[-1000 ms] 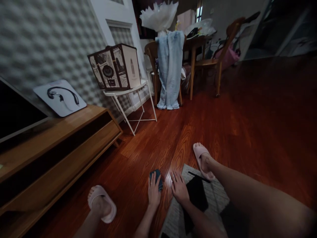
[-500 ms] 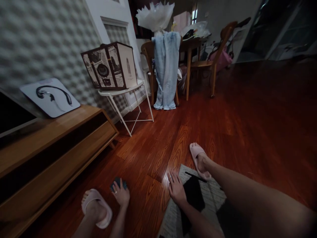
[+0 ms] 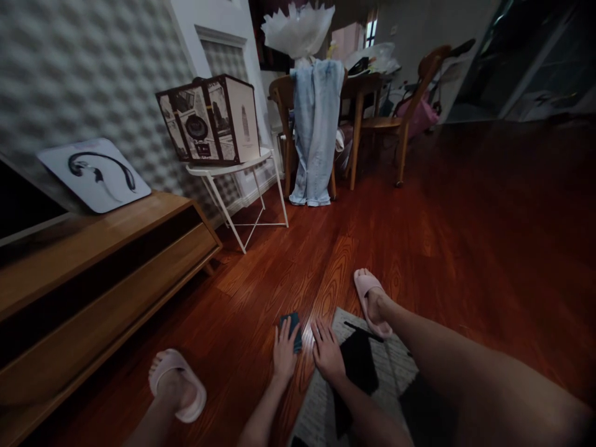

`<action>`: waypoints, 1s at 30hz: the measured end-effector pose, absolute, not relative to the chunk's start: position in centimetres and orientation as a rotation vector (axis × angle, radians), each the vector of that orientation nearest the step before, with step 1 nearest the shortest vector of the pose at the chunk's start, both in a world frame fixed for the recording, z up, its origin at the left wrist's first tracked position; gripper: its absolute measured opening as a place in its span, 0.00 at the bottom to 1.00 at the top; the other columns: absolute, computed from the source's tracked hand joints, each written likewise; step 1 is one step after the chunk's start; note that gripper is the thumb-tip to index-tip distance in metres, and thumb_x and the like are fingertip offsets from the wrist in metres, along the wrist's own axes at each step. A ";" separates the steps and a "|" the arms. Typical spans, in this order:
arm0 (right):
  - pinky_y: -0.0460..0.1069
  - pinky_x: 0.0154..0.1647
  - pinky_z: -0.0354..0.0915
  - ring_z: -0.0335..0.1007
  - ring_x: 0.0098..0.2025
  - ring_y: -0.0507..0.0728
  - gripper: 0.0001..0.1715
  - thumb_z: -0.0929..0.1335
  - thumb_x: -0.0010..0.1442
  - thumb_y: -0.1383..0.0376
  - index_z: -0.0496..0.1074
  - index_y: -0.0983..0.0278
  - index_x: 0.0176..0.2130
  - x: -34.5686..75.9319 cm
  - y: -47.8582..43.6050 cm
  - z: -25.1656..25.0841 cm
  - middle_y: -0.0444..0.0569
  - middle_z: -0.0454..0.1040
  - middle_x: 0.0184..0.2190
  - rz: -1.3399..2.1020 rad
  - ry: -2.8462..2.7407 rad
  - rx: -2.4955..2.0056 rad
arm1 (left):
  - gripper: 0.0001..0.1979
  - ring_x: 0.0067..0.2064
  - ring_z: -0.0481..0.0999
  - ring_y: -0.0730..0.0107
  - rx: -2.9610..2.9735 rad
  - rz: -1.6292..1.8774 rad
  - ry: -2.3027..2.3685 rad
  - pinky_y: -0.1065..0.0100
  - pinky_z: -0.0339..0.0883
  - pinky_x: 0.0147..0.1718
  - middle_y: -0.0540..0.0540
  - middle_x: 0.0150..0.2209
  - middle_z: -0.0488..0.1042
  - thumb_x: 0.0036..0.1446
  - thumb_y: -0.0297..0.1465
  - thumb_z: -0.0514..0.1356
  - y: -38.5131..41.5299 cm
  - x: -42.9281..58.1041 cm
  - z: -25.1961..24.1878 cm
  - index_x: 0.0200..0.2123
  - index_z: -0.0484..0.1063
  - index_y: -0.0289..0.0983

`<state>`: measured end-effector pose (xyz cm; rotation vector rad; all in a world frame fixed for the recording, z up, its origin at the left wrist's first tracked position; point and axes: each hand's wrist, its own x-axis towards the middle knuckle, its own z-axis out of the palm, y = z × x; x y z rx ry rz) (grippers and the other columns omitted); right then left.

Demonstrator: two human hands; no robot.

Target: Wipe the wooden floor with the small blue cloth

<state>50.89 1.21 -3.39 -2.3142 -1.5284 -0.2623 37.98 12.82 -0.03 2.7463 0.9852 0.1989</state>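
As I look down at the left hand (image 3: 284, 359): it lies palm down on a dark teal cloth (image 3: 297, 345), with the fingers straight over it.
Grip of the left: fingers are spread apart and pressing from above, not closed around the cloth.
Cloth: it is flat on the reddish wooden floor (image 3: 261, 298), between the two feet and nearer to the right hand than to either slipper.
Right hand (image 3: 328, 359): just beside, its fingers extended toward the bare wood and its palm above the edge of the rug; this grip is loose and holds nothing.
Rug (image 3: 388, 372): grey with black shapes, partly under the right arm and leg.
Slippers: one pink slide (image 3: 170, 361) is on the left foot, another pink slide (image 3: 366, 283) on the right foot, near the rug corner.
Behind: a wooden TV cabinet (image 3: 121, 218), a trunk-style box (image 3: 205, 124) upon a small white surface (image 3: 254, 162), and pale jeans (image 3: 315, 133) hanging over a chair (image 3: 282, 93).
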 end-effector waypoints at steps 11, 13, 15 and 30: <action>0.60 0.75 0.45 0.44 0.75 0.58 0.40 0.60 0.63 0.70 0.55 0.64 0.72 50.9 1.1 -3.9 0.51 0.55 0.73 -0.221 -1.531 -2.344 | 0.30 0.73 0.56 0.49 2.176 0.259 2.182 0.40 0.58 0.66 0.30 0.72 0.56 0.64 0.30 0.51 27.5 23.1 1.4 0.70 0.58 0.38; 0.60 0.75 0.46 0.45 0.75 0.59 0.40 0.60 0.62 0.70 0.56 0.64 0.72 50.8 1.1 -3.9 0.51 0.56 0.73 -0.201 -1.538 -2.363 | 0.31 0.73 0.54 0.42 2.136 0.257 2.217 0.35 0.57 0.65 0.25 0.72 0.54 0.65 0.32 0.50 27.3 24.2 0.9 0.70 0.56 0.34; 0.60 0.75 0.47 0.45 0.75 0.58 0.40 0.59 0.62 0.71 0.55 0.64 0.72 50.8 1.1 -3.9 0.51 0.56 0.73 -0.181 -1.550 -2.382 | 0.32 0.73 0.51 0.38 2.164 0.237 2.173 0.31 0.54 0.64 0.22 0.72 0.51 0.65 0.33 0.50 26.9 26.9 0.5 0.71 0.55 0.32; 0.60 0.76 0.43 0.35 0.77 0.57 0.41 0.58 0.63 0.71 0.52 0.63 0.73 50.5 0.8 -4.8 0.48 0.47 0.75 -0.124 -1.547 -2.403 | 0.39 0.76 0.45 0.65 2.679 0.007 1.026 0.52 0.37 0.74 0.48 0.76 0.45 0.56 0.25 0.59 21.3 47.7 0.7 0.70 0.57 0.50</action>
